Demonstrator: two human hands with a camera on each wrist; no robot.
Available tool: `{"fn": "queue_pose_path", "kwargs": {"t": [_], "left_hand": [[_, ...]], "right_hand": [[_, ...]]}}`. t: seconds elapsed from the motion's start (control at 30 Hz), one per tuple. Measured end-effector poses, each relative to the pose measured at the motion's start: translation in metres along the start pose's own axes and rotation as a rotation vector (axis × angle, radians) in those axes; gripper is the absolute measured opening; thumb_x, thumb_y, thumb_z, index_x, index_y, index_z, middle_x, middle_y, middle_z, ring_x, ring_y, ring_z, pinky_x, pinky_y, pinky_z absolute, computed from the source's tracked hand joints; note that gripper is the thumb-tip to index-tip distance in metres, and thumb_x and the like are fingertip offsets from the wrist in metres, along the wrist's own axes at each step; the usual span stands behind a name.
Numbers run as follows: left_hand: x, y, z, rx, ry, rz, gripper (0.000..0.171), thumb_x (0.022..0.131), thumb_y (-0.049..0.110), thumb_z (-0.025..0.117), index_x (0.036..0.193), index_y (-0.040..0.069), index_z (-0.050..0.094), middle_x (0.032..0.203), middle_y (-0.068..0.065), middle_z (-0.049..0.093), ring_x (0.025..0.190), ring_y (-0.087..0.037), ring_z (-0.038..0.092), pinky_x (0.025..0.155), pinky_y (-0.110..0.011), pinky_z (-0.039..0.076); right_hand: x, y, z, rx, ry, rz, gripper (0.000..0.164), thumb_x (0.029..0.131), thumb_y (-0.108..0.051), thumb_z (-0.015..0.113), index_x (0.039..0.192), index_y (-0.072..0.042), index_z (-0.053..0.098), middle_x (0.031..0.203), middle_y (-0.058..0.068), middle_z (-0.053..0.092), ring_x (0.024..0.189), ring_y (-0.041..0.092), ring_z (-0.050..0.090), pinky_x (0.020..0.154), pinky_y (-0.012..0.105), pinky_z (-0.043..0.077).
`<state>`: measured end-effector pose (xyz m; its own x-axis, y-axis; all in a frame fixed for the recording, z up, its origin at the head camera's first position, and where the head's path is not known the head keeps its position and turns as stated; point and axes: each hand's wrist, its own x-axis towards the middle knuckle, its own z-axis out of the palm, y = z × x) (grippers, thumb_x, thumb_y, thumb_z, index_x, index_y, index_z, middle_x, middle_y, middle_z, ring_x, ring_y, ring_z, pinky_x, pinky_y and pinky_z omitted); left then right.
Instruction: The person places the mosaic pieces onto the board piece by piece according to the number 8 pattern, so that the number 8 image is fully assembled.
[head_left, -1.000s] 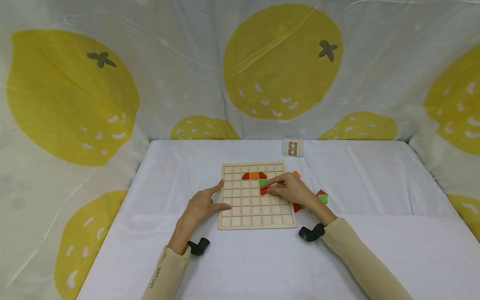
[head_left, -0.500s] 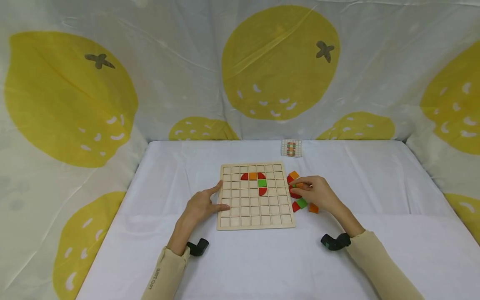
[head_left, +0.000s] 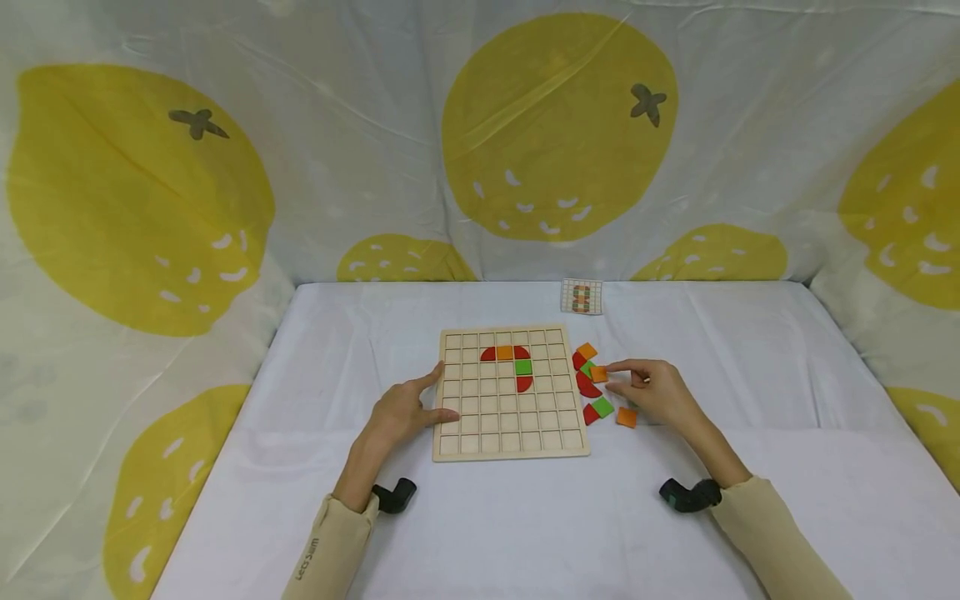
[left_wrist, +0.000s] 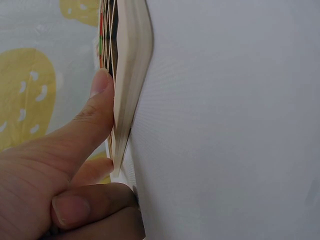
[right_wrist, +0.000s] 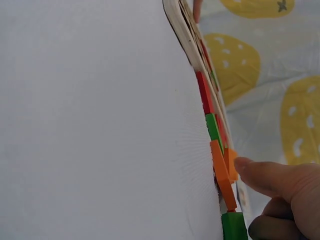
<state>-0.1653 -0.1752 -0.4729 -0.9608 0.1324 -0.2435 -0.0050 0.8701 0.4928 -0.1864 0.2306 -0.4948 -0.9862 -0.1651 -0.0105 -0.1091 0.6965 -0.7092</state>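
A square wooden grid board [head_left: 480, 425] lies on the table. In its upper cells sit red rounded pieces [head_left: 524, 384], an orange square [head_left: 505, 352] and a green square [head_left: 522, 367]. My left hand [head_left: 405, 412] rests at the board's left edge. In the left wrist view, its thumb [left_wrist: 92, 112] lies along the rim. My right hand [head_left: 660, 392] is beside the loose pieces, index fingertip at an orange tile [head_left: 597, 374], thumb apart from it. That tile overlaps a green tile [head_left: 587, 367]. Whether the right fingertip touches the orange tile, I cannot tell.
A small pattern card [head_left: 581, 297] lies behind the board. Loose by the board's right side are red pieces [head_left: 588, 386], another orange tile [head_left: 627, 417] and a green tile [head_left: 602, 407]. A patterned cloth [head_left: 420, 167] hangs behind the white table.
My right hand left the red piece in the grid, moved right to the loose pieces, then drew back slightly. A red and green pair no longer lies at the far right. My left hand stayed put.
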Motion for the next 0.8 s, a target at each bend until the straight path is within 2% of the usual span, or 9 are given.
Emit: {"fn": "queue_pose_path", "kwargs": {"t": [0.33, 0.63, 0.8], "left_hand": [[0.0, 0.0, 0.0, -0.001, -0.002, -0.002, 0.098, 0.082, 0.047, 0.084, 0.162, 0.022, 0.034, 0.074, -0.008, 0.063, 0.076, -0.018, 0.053, 0.074, -0.034, 0.045], [0.001, 0.0, 0.0, 0.015, 0.0, 0.002, 0.097, 0.082, 0.047, 0.084, 0.162, 0.021, 0.036, 0.082, -0.011, 0.068, 0.078, -0.019, 0.055, 0.073, -0.034, 0.046], [0.0, 0.0, 0.0, 0.023, 0.003, 0.004, 0.097, 0.081, 0.047, 0.084, 0.162, 0.02, 0.036, 0.086, -0.014, 0.07, 0.079, -0.019, 0.056, 0.073, -0.035, 0.047]], "right_hand": [[0.004, 0.001, 0.003, -0.024, 0.02, -0.017, 0.041, 0.088, -0.019, 0.084, 0.126, -0.008, 0.075, 0.062, -0.003, 0.036, 0.058, 0.014, 0.035, 0.054, 0.025, 0.027], [0.01, -0.003, 0.004, -0.025, 0.0, -0.036, 0.04, 0.088, -0.017, 0.084, 0.125, -0.006, 0.075, 0.061, -0.002, 0.037, 0.057, 0.015, 0.036, 0.054, 0.024, 0.026], [0.011, -0.004, 0.005, -0.014, -0.011, -0.01, 0.036, 0.088, -0.016, 0.083, 0.123, -0.006, 0.076, 0.062, -0.002, 0.037, 0.058, 0.016, 0.037, 0.054, 0.024, 0.027]]}}
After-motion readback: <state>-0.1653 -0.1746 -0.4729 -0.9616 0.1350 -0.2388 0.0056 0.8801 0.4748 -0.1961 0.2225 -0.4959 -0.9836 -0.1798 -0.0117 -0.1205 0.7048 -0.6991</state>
